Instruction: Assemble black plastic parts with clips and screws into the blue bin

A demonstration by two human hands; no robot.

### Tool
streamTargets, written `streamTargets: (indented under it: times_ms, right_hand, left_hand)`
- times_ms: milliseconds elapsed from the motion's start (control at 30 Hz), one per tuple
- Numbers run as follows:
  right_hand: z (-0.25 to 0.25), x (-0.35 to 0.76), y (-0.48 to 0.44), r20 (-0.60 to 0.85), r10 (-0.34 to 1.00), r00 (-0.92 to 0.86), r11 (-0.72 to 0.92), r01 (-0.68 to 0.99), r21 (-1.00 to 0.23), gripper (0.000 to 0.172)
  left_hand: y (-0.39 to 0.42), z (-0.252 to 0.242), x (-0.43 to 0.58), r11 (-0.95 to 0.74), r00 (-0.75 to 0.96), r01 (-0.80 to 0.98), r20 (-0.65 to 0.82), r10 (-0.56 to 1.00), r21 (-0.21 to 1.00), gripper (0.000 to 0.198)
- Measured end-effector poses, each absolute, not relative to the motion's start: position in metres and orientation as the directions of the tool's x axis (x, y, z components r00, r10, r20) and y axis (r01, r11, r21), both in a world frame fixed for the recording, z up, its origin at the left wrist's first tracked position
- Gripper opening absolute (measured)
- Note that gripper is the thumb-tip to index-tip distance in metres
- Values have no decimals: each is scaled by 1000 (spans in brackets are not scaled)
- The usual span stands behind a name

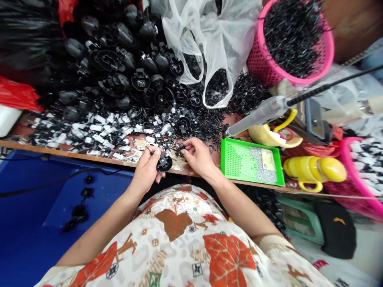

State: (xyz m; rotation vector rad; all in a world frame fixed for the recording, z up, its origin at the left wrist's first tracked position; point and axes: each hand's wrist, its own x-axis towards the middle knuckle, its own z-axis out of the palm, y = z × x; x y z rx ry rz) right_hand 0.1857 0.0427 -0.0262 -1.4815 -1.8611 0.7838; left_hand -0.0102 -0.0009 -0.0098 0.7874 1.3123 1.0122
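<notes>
The left hand (146, 170) is gripping a round black plastic housing (164, 163) over the near edge of the cluttered wooden surface (74, 153). The right hand (199, 158) is pinching a small black plastic clip (180, 149) just beside it. That light fingertip pinch is likely risking a slip, with the clip getting lost among the loose black parts (206, 119).

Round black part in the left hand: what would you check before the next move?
1. Left hand grips the round black part: ok, fingers curl round it at the bench edge.
2. Right hand holds a small piece: cannot tell; its fingertips pinch among the loose black pieces.
3. Hands close together: ok.
4. More pieces within reach: ok, black and white bits lie just behind the hands.
5. Green tray at hand: ok, beside the right wrist, with small silver bits in it.
</notes>
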Motion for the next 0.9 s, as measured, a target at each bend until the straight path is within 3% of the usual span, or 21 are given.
streamTargets:
  times_ms: [100,200,267,400,533,633,767,833,900]
  right_hand:
    - [-21,212,37,252,960,-121,254,751,-609,12]
    - [-19,224,20,200,926,-320,375,838,-396,16]
    - [-18,224,7,103,910,-402,405,805,-434,15]
    - [-9,225,-3,94,955,-283,281,750,-598,22]
    - [-3,231,7,-26,958,-286,243,854,-460,47]
    - [-10,232,13,-98,959,-267,205,886,-415,51]
    - [-9,230,17,76,988,-132,151,788,-597,45]
    - [3,226,17,200,964,-177,266,698,-665,45]
    - [18,221,18,268,909,-319,416,657,-629,47]
  left_hand:
    - [1,-10,-7,391,3,-153,-395,919,908,31]
    - [5,-11,-1,389,55,-177,-385,921,904,32]
    - [8,-11,5,387,91,-202,-376,922,900,33]
    - [13,-11,14,399,130,-250,-378,917,882,37]
    - [14,-10,17,435,151,-273,-408,900,858,44]
    - [14,-8,17,470,184,-316,-432,883,824,49]
    - [12,-7,14,510,262,-363,-440,859,780,56]
    - [11,-7,14,529,291,-361,-446,847,768,59]
    - [11,-8,14,536,318,-352,-441,839,767,62]
